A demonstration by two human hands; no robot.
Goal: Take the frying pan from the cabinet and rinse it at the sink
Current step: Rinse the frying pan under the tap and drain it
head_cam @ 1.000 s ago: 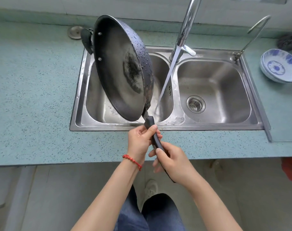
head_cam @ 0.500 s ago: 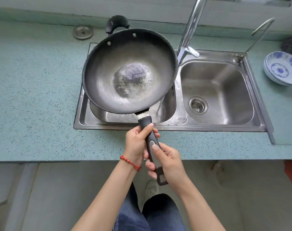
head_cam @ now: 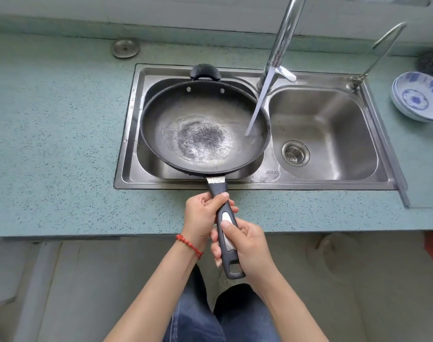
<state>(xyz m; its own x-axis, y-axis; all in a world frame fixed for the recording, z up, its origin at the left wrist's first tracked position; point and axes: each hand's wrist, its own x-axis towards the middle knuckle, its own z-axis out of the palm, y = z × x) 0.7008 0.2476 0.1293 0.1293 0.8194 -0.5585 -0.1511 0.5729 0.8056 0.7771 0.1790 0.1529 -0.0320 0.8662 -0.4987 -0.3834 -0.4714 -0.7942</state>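
A dark frying pan (head_cam: 200, 114) lies level over the left basin of a steel double sink (head_cam: 316, 178), its inside up. A pool of water covers its worn centre. Water from the tap (head_cam: 284, 38) falls in a thin stream onto the pan's right inner side. The pan's long black handle (head_cam: 224, 218) points toward me over the counter's front edge. My left hand (head_cam: 203, 215) grips the handle near the pan. My right hand (head_cam: 245, 245) grips it farther back, near the hanging hole.
The teal speckled counter (head_cam: 52, 144) surrounds the sink. Stacked blue-and-white bowls (head_cam: 417, 97) sit at the right edge. A small curved tap (head_cam: 383, 43) stands at the sink's back right corner. A round metal cap (head_cam: 125, 48) lies behind the left basin. The right basin holds a drain strainer (head_cam: 295, 153).
The pan has swung from standing on edge down to level and lower over the left basin. The stream now lands inside it and water has pooled there. Both hands have kept their hold on the handle.
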